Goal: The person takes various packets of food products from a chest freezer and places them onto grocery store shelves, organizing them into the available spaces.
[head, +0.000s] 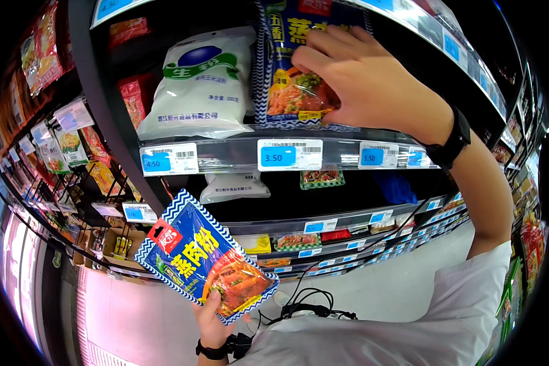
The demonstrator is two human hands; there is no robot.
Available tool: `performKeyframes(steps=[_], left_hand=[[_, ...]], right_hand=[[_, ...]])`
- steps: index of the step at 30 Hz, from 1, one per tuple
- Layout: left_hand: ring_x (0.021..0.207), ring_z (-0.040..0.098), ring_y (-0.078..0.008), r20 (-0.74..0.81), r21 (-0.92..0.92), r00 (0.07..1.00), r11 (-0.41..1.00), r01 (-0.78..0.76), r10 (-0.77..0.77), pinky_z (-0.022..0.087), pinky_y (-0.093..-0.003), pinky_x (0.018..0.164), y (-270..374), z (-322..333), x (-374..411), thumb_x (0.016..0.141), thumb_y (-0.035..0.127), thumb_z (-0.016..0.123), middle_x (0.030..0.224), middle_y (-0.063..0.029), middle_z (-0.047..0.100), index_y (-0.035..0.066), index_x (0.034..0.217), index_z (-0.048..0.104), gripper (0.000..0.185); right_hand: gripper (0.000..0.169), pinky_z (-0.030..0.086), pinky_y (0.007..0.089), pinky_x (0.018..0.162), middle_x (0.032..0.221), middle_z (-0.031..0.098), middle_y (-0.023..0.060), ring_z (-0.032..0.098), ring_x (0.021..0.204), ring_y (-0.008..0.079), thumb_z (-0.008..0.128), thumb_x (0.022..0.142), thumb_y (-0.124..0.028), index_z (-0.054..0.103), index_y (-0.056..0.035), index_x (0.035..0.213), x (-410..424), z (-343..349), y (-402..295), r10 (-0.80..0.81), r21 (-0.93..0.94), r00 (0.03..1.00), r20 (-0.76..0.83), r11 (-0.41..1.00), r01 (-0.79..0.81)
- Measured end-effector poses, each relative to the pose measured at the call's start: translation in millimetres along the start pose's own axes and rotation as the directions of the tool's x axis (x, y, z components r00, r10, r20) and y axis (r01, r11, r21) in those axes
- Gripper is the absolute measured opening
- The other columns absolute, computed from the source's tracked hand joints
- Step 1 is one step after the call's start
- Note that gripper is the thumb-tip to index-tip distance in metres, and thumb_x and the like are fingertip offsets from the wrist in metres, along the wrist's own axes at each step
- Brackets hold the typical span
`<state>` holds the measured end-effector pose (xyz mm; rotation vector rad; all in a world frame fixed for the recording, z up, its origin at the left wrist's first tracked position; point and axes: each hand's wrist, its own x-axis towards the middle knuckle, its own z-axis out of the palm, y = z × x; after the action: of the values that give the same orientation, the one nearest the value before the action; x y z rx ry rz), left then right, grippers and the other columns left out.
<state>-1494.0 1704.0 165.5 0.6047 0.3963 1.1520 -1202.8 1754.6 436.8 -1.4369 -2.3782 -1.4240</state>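
Observation:
My left hand [212,322] holds a blue seasoning packet [210,261] by its lower end, thumb across the front. The packet has a zigzag border, yellow lettering and a picture of a meat dish. My right hand [352,73] rests over the front of a similar blue packet [288,91] standing on the shelf [228,151]. Its fingers spread across the upper part and its thumb lies near the bottom edge. Whether they pinch the packet is unclear. Just left of that packet stands a white plastic bag of starch [201,87] with green and blue print.
Price tags [290,155] line the shelf's front edge. Lower shelves hold another white bag [235,186] and trays of packaged food [297,241]. A dark upright post [114,105] separates hanging packets [71,144] at left. A black cable [311,293] loops by my waist.

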Motion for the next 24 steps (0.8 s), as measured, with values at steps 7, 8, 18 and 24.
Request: performKeyframes(steps=[7,8,18,24], left_hand=[[0.09,0.064,-0.0356,0.002,-0.029,1.0,0.999,0.031,-0.031,0.055,-0.0371,0.042,3.3,-10.7,4.8,0.088,0.015,0.049,0.119,-0.0227,0.051,0.002,0.132,0.029,0.05],[0.088,0.064,-0.034,-0.013,0.004,1.0,1.0,0.019,-0.019,0.053,-0.036,0.041,3.0,-9.4,4.4,0.089,0.018,0.049,0.119,-0.0215,0.051,0.003,0.132,0.029,0.05],[0.088,0.064,-0.0327,0.001,0.054,1.0,0.998,-0.025,0.025,0.053,-0.035,0.04,7.5,-9.6,-1.0,0.089,0.021,0.05,0.119,-0.0203,0.051,0.005,0.131,0.03,0.049],[0.092,0.063,-0.039,0.062,-0.006,0.997,0.999,-0.039,0.039,0.057,-0.0416,0.044,20.2,-8.6,-8.3,0.087,0.011,0.052,0.12,-0.0258,0.049,0.001,0.134,0.025,0.055]], right_hand=[[0.076,0.039,0.0456,0.097,0.117,0.051,0.0096,0.048,0.113,0.0269,0.083,0.056,-0.021,0.048,-0.0109,0.123,11.6,11.7,6.9,0.177,0.054,0.96,0.215,0.98,-0.192],[0.077,0.039,0.0457,0.097,0.117,0.051,0.01,0.048,0.114,0.0273,0.082,0.056,-0.021,0.047,-0.0107,0.124,13.3,14.5,8.2,0.188,0.05,0.955,0.228,0.978,-0.205],[0.075,0.04,0.045,0.096,0.117,0.05,0.0123,0.049,0.113,0.0303,0.079,0.056,-0.022,0.047,-0.0094,0.124,22.9,40.5,20.3,0.265,0.119,0.935,0.234,0.947,-0.298],[0.065,0.044,0.0406,0.093,0.116,0.05,0.0102,0.052,0.109,0.0296,0.076,0.063,-0.014,0.048,-0.0116,0.122,13.9,31.7,16.1,-0.029,0.172,0.984,0.176,0.985,-0.002]])
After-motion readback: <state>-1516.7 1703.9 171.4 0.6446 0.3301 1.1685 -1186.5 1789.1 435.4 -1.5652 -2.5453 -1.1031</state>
